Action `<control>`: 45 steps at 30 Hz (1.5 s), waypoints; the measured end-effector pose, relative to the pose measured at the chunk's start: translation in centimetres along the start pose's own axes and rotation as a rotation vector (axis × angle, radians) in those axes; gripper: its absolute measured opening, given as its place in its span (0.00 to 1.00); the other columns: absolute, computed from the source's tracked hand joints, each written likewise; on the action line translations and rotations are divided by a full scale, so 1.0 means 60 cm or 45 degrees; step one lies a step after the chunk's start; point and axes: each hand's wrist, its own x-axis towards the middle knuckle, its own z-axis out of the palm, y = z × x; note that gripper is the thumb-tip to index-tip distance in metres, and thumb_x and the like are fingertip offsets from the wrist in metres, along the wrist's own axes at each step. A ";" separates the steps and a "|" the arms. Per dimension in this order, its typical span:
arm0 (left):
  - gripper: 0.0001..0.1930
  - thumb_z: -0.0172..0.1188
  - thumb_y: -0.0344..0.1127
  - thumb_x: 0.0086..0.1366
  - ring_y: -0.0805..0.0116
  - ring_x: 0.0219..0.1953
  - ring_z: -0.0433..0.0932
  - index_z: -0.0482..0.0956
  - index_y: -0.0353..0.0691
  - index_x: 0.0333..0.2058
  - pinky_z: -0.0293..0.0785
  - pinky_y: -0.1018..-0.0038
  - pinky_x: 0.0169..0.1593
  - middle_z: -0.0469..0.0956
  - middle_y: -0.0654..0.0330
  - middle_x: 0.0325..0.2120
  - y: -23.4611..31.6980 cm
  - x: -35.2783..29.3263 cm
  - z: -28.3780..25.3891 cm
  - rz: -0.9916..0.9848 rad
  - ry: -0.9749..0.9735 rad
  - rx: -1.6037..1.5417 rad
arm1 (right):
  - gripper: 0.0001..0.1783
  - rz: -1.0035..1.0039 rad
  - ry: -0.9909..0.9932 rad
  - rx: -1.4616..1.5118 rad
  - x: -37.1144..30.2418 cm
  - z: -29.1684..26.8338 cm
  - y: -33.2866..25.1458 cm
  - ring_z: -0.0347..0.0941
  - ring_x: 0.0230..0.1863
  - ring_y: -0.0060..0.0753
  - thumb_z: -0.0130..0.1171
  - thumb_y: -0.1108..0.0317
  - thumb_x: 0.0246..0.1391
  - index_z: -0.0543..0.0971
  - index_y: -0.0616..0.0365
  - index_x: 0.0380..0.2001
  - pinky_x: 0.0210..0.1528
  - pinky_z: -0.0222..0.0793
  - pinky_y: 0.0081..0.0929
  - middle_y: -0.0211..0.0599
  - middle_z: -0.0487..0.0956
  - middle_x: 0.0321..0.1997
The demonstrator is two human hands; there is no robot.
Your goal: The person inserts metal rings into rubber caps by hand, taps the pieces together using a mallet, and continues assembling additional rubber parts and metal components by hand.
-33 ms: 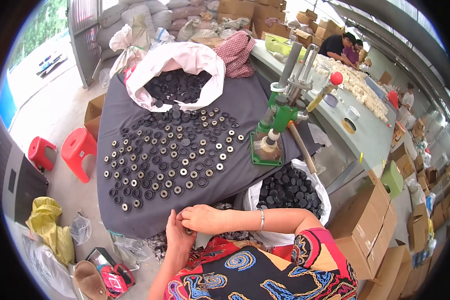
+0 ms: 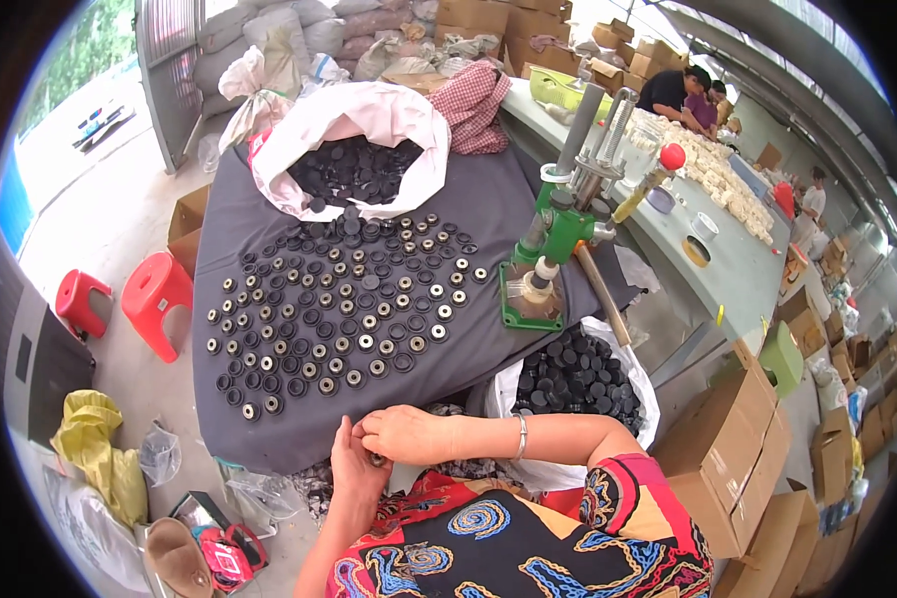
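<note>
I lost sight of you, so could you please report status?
Left hand and right hand together pinching small round black cap. Nothing blocking.

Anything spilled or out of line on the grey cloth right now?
Mostly tidy: the black caps lie in rows on the grey cloth. A few loose caps have tumbled from the white sack mouth onto the cloth. Both hands meet over one small part.

Round caps (image 2: pixel 339 309) in rows on cloth-covered table (image 2: pixel 488 199); open sack (image 2: pixel 354 130) behind; press (image 2: pixel 553 244) right; 2nd sack (image 2: pixel 578 384) below.
</note>
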 end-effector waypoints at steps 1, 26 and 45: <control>0.26 0.36 0.55 0.70 0.64 0.46 0.75 0.75 0.40 0.44 0.71 0.68 0.46 0.78 0.58 0.41 -0.001 0.001 0.001 -0.012 -0.028 -0.006 | 0.10 0.040 -0.024 0.026 0.000 -0.002 0.003 0.75 0.41 0.43 0.58 0.68 0.43 0.79 0.60 0.31 0.43 0.72 0.38 0.39 0.77 0.36; 0.16 0.47 0.43 0.67 0.57 0.29 0.79 0.75 0.36 0.42 0.70 0.70 0.28 0.79 0.54 0.30 0.032 -0.005 -0.056 0.032 -0.124 -0.025 | 0.13 1.435 0.315 -0.346 -0.080 -0.234 0.482 0.79 0.41 0.43 0.71 0.68 0.37 0.84 0.52 0.31 0.45 0.74 0.34 0.41 0.82 0.35; 0.15 0.52 0.44 0.63 0.60 0.27 0.77 0.76 0.39 0.41 0.69 0.72 0.26 0.78 0.57 0.29 0.033 -0.003 -0.033 0.013 0.195 0.222 | 0.12 0.994 0.107 -0.750 -0.104 -0.230 0.529 0.78 0.32 0.49 0.62 0.60 0.32 0.83 0.52 0.24 0.35 0.73 0.43 0.43 0.80 0.25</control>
